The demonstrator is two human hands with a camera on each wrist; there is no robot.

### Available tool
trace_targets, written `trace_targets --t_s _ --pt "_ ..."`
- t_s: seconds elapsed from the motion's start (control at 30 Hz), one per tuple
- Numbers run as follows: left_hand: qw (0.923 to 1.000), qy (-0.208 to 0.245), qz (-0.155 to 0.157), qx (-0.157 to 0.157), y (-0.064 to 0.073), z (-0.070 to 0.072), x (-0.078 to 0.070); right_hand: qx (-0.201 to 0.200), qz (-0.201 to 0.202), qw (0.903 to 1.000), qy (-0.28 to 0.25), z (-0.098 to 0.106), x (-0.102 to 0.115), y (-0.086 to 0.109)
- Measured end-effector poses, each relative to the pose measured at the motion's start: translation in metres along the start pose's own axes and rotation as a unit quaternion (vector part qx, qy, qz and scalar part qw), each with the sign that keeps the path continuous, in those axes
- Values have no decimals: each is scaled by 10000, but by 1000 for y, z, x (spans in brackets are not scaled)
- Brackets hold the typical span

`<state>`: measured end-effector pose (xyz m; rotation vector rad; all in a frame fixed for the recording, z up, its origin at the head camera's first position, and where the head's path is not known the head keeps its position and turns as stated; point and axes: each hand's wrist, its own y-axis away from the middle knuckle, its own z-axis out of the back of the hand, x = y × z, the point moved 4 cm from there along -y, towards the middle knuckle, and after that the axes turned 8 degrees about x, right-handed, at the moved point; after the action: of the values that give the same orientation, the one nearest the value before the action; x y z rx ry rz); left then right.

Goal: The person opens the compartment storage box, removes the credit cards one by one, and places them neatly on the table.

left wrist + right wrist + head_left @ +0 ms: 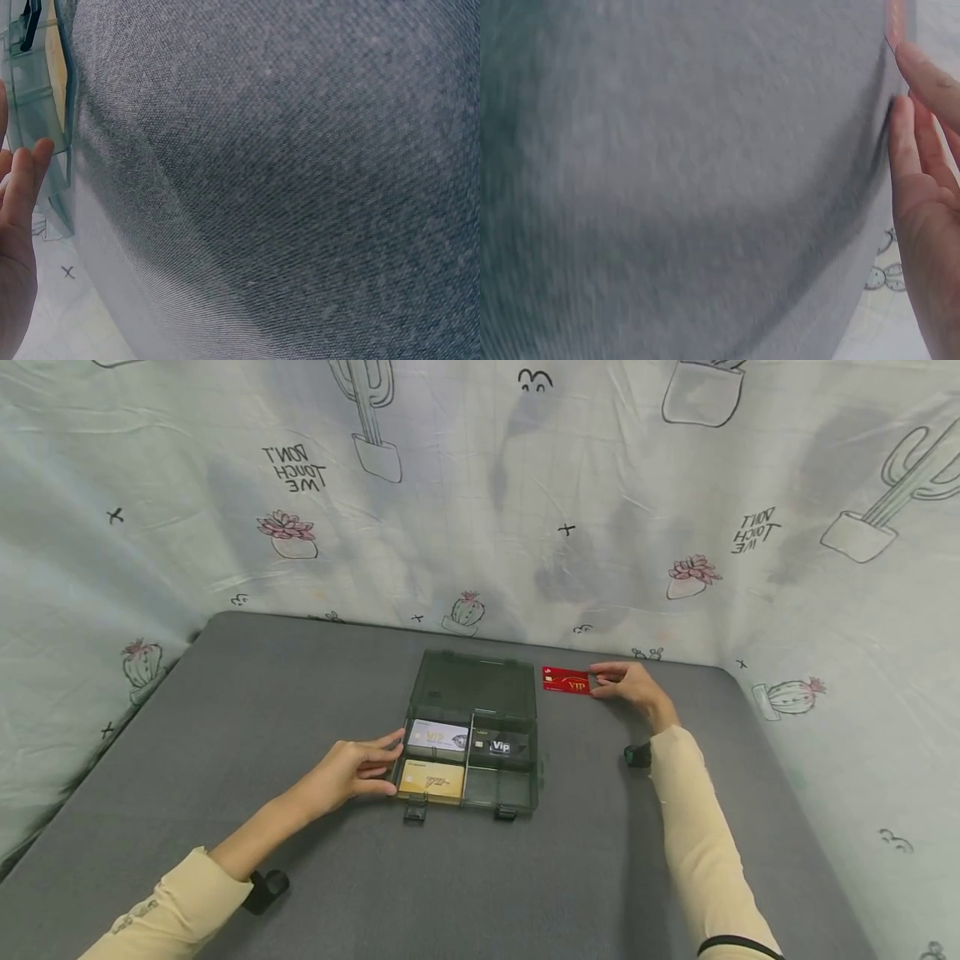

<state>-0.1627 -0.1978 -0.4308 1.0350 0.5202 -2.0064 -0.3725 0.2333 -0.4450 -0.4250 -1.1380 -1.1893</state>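
Observation:
A translucent dark-green plastic box [501, 787] lies on the table with its lid [474, 683] swung back. Cards lie in three of its compartments: a silver VIP card [435, 735] at back left, a black Vip card [501, 746] at back right, a gold card [431, 779] at front left. The front right compartment shows its bare floor. My left hand [351, 770] rests its fingertips against the box's left side, fingers fairly straight. To the right of the lid, my right hand [630, 683] pinches a red VIP card [564, 680] by its right end, low over the table.
The grey cloth-covered table [480, 885] reaches back to a white curtain [480, 485] printed with cacti. Two latches [415, 811] stick out from the box's front edge. A black wrist device [266, 890] sits below the left sleeve, another [637, 755] by the right cuff.

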Motion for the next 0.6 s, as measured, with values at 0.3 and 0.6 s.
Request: trace_targets --t_s 0.3,0.6 --pt "10000 -8 -87 10 3 -4 6 67 439 9987 237 2 2 29" --pt "9998 -126 -118 -52 8 -6 12 -48 665 9934 -931 -37 18 61"
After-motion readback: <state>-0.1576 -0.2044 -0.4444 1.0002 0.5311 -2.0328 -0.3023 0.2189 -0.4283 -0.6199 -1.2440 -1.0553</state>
